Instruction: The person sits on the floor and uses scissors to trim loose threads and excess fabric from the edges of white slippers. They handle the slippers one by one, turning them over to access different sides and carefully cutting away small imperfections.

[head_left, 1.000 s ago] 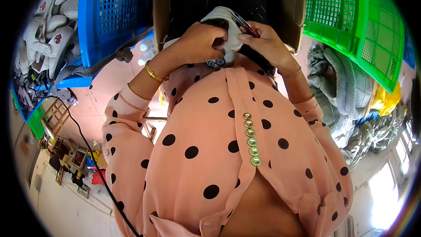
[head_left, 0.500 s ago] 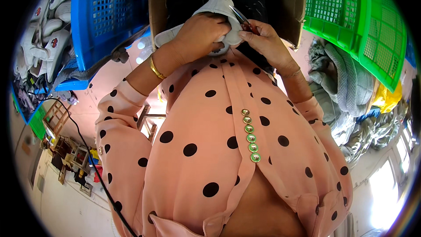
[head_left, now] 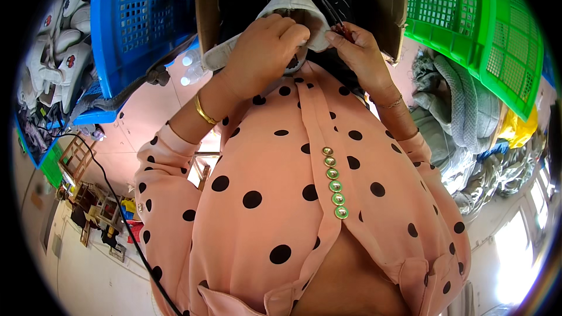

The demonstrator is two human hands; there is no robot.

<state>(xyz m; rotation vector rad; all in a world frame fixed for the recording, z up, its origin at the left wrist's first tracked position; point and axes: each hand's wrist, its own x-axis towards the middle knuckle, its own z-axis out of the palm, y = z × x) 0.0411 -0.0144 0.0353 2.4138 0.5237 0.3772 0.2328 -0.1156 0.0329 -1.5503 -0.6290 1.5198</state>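
With the left hand (head_left: 266, 52) clamped on the grey cloth piece (head_left: 293, 9), the right hand (head_left: 357, 47), pinching small snips (head_left: 335, 19), should probably cut close, blades tilted off the fabric.

The scene was bright and evenly lit by daylight. The strongest light came from the window (head_left: 515, 246) at the lower right, which was burned out to white glare. Shadows were soft and weak. The fisheye lens bent straight edges strongly, as on the blue basket (head_left: 137, 17) and green basket (head_left: 468, 17), and a black ring surrounded the picture. The centre was sharp; the rim was a little soft.
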